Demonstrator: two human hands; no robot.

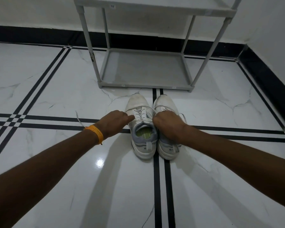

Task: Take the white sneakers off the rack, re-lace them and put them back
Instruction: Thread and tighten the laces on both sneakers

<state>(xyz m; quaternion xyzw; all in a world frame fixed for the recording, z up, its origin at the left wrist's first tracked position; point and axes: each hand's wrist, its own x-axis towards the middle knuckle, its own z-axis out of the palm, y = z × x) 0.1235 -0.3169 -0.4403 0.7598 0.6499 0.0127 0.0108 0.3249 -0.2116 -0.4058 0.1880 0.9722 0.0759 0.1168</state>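
Note:
Two white sneakers with grey heels stand side by side on the tiled floor, toes toward the rack. The left sneaker shows its laces crossed over the tongue. My left hand is closed at its left side, gripping one lace end. My right hand is closed over the right sneaker, hiding its tongue and gripping the other lace strand of the left sneaker. A loose lace end trails on the floor to the left.
A grey shoe rack stands just beyond the sneakers, its lower shelf bare. White walls with black skirting run behind and to the right. An orange band is on my left wrist.

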